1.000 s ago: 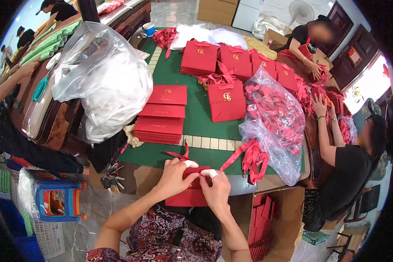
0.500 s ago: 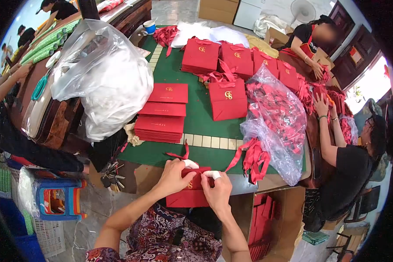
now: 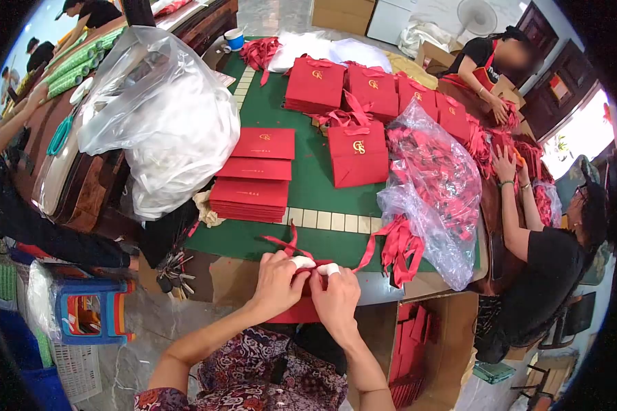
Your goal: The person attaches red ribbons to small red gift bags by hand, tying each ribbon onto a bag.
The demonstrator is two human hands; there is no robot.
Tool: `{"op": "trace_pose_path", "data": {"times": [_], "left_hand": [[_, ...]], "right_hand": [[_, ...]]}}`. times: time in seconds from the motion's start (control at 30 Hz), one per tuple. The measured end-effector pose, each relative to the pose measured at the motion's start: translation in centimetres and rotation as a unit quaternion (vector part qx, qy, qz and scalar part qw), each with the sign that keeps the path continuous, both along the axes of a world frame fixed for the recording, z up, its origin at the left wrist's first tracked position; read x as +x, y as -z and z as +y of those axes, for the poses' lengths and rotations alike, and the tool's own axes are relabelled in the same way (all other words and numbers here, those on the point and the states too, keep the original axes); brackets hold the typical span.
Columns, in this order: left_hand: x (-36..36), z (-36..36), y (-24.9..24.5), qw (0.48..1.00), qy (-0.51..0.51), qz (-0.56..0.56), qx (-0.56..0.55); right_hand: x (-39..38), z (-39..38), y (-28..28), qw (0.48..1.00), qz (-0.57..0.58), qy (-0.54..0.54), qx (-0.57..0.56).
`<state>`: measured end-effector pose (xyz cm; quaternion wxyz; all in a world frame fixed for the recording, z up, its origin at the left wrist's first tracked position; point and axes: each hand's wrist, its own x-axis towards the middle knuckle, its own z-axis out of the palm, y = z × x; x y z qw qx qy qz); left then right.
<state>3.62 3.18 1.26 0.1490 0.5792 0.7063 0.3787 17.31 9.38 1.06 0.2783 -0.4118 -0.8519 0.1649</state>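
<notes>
Red bag (image 3: 296,314) is at bottom center, left hand (image 3: 275,284) and right hand (image 3: 337,300) both pinching its top edge, thumbs near forefingers. Looks light, stiffish but easy to crease, probably not slippery; I'd hold the top corners gently.

I'm looking over a green tabletop (image 3: 308,154) with a band of pale squares running across its near part. On the far right, dark wooden doors (image 3: 570,92) stand beside a pale wall (image 3: 567,31), and bright light pours through an opening (image 3: 583,130). A round fan (image 3: 477,18) stands at the far side, right of cardboard boxes (image 3: 343,15). Down on my left, a blue plastic stool (image 3: 67,312) sits on a grey, veined floor (image 3: 159,342).
</notes>
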Motion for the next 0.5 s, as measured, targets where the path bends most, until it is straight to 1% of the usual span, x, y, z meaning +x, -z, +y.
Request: {"op": "trace_pose_path", "data": {"times": [0.03, 0.1, 0.13, 0.2, 0.23, 0.3, 0.33, 0.43, 0.47, 0.5], "left_hand": [[-0.1, 0.1, 0.0, 1.000, -0.001, 0.001, 0.001], [-0.6, 0.1, -0.1, 0.999, -0.011, -0.035, 0.027], [-0.9, 0.2, 0.1, 0.999, -0.013, -0.036, 0.026], [-1.4, 0.6, 0.9, 0.998, 0.029, -0.057, -0.030], [-1.4, 0.7, 1.1, 0.998, 0.027, -0.058, -0.029], [-1.6, 0.9, 1.5, 0.997, 0.023, -0.063, -0.031], [-1.8, 1.0, 1.6, 0.995, 0.025, -0.077, -0.052], [-1.9, 1.0, 1.6, 0.994, 0.036, -0.088, -0.048], [-1.7, 0.9, 1.3, 0.994, 0.038, -0.089, -0.047], [-1.4, 0.7, 1.0, 0.997, 0.039, -0.056, -0.028]], "right_hand": [[0.0, 0.2, 0.1, 1.000, 0.001, -0.001, 0.001], [0.2, 0.1, 0.3, 0.999, 0.045, -0.014, -0.008], [0.3, -0.1, 0.3, 0.999, 0.044, -0.015, -0.008], [0.5, -0.6, -0.1, 0.990, 0.074, 0.008, -0.118], [0.6, -0.6, -0.3, 0.990, 0.073, 0.006, -0.119], [1.2, -0.1, -0.9, 0.993, 0.071, -0.046, -0.084], [1.7, 0.6, -1.4, 0.992, 0.064, -0.090, -0.065], [2.4, 1.9, -1.8, 0.983, 0.116, -0.048, -0.136], [2.4, 2.7, -2.0, 0.980, 0.094, -0.048, -0.166], [2.4, 3.3, -2.2, 0.981, 0.094, -0.047, -0.165]]}}
